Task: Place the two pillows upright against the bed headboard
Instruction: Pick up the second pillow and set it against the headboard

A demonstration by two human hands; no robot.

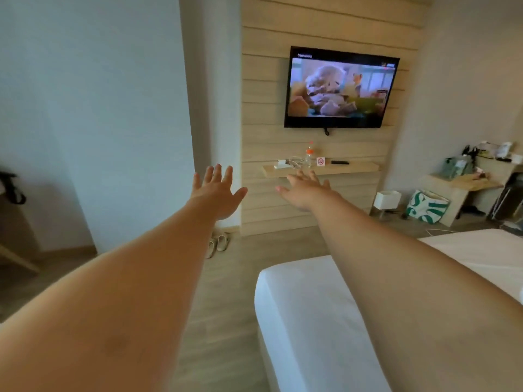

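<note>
Both hands out and empty, facing away from the headboard.

I hold my left hand (pixel 217 193) and right hand (pixel 307 190) stretched forward at about 12 o'clock, fingers spread, gripping nothing, toward the television (pixel 339 87) wall. The bed (pixel 317 315) corner lies at 5 o'clock. I see neither pillows nor headboard, so I judge they sit behind me. My arms look raised only as a ready pose, since nothing within reach is graspable.

Bed (pixel 311 321) smooth white cloth; wall panel (pixel 263 108) matt pale wood (grooved); floor (pixel 226 292) wood-look planks.
</note>
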